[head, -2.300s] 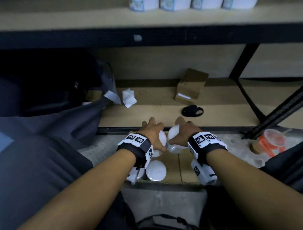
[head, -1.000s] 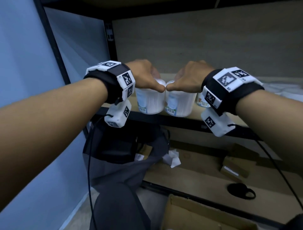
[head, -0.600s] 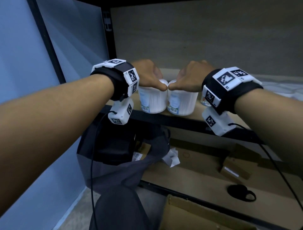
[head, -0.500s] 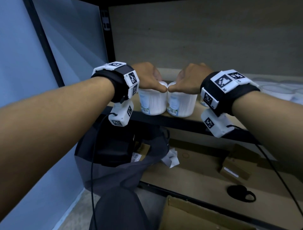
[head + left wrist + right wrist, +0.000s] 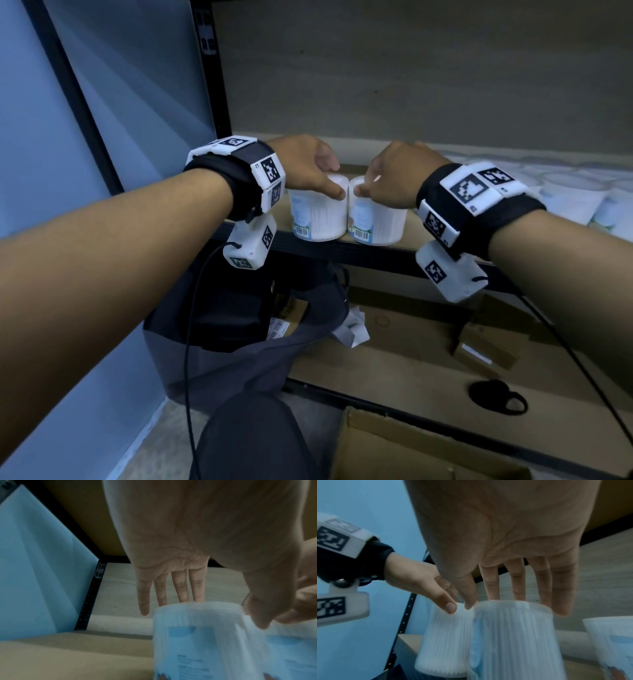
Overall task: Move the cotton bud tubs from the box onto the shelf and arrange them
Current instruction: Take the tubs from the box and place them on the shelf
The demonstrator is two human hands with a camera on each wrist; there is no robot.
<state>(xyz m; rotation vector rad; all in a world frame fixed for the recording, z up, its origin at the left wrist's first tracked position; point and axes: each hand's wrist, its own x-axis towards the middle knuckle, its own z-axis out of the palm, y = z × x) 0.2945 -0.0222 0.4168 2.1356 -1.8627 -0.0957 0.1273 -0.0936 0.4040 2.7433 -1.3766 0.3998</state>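
Cotton bud tubs are the matter here, but the biggest thing in view is the wood-topped, black-framed metal shelf (image 5: 421,245), whose front-left corner carries the work. Below it, at the bottom of the head view, an open brown cardboard box (image 5: 383,442) shows only its flaps and rim; what is inside cannot be seen. Farther right along the shelf stands a row of other white tubs (image 5: 575,197).

Two translucent white plastic tubs packed with cotton buds stand upright at the shelf's front edge, touching side by side: the left tub (image 5: 317,214) and the right tub (image 5: 376,219), barcodes toward the person. Each one's long axis is vertical, and each sits directly under its own hand.

The left hand (image 5: 305,164) is above the left tub, fingers straight and slack behind the rim in the left wrist view, thumb tip at the near rim. The right hand (image 5: 397,174) mirrors it over the right tub, fingers extended down past the far rim, thumb at the front. Neither hand is curled round a tub.

Both hands are equally near, so I judge that any squaring-up means nudging the pair backward or sideways toward the row on the right.
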